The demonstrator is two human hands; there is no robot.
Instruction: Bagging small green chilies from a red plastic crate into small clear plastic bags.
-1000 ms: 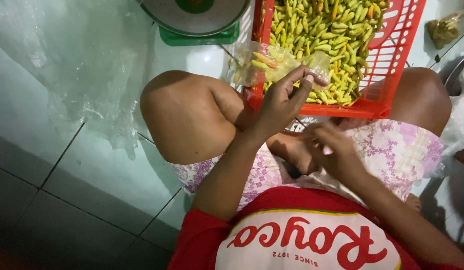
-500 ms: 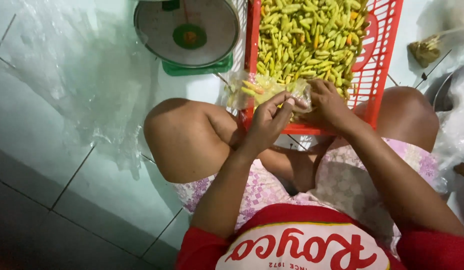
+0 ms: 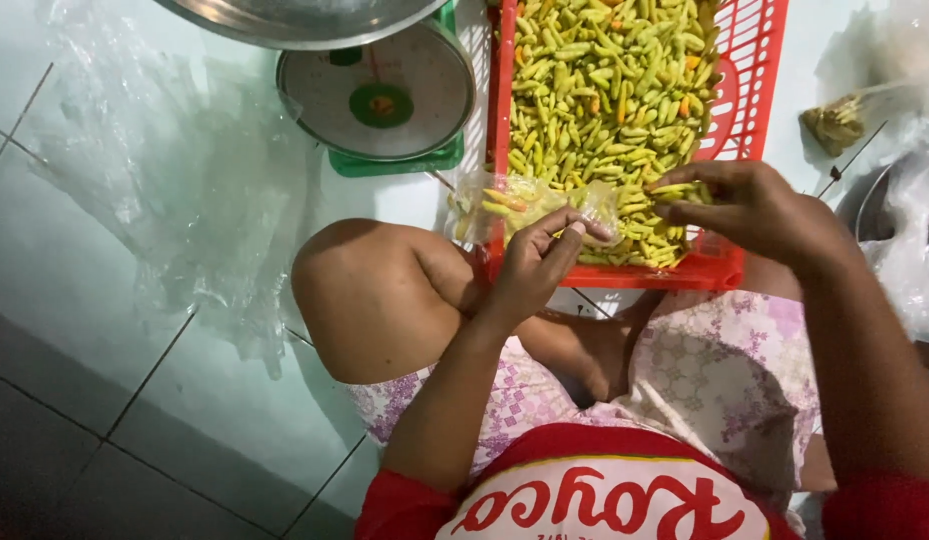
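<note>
Two bare hands worked over the near end of a red plastic basket (image 3: 750,80) that rested on the person's lap, above a patterned pink skirt (image 3: 715,380) and a bent knee (image 3: 370,295). The left hand (image 3: 535,265) pinched the mouth of a small clear plastic bag (image 3: 515,205), fingers (image 3: 560,235) curled over its rim; the bag lay across the basket's near left corner and already held a few yellow-green chillies. The right hand (image 3: 755,205) hovered just beside it over the basket, fingertips pressed together on a small bunch of chillies, close to the bag's opening.

The basket was heaped with chillies (image 3: 595,90), mostly yellow-green with some orange ones among them. Just left of the basket stood a green kitchen scale (image 3: 385,100) with a round dial face, and above it showed the rim of a metal pan (image 3: 295,20). Crumpled clear plastic sheeting (image 3: 175,170) spread over the pale tiled floor (image 3: 75,300) to the left. At the far right lay more clear plastic and a small brownish bundle (image 3: 835,125), well apart from the hands.
</note>
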